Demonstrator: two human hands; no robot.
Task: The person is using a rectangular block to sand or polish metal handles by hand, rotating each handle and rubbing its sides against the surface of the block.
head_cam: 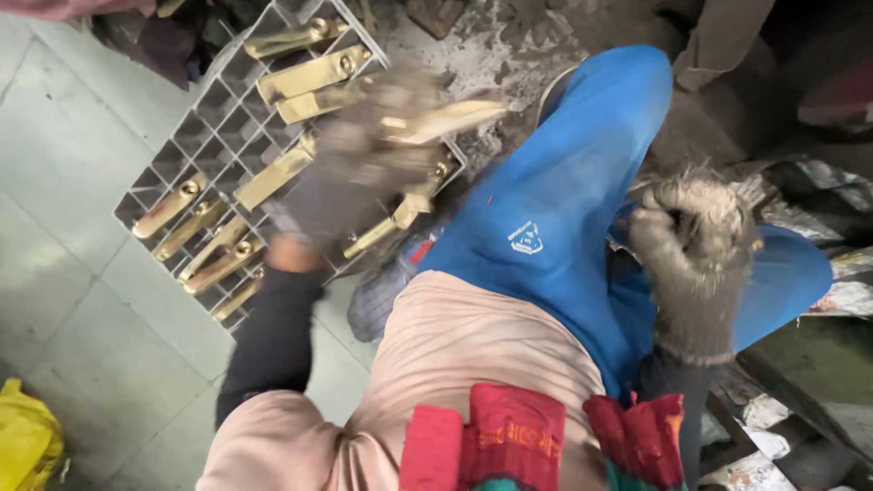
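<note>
Head view, left hand (364, 173) outstretched, gripping brass piece (441, 120)

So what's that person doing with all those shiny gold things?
A person in worn grey work gloves sits over a white grid tray whose slots hold brass-coloured metal pieces. The left hand, blurred with motion, holds one brass piece just above the tray. The right hand is closed in a fist beside the blue trouser leg; whether it holds anything can't be seen.
</note>
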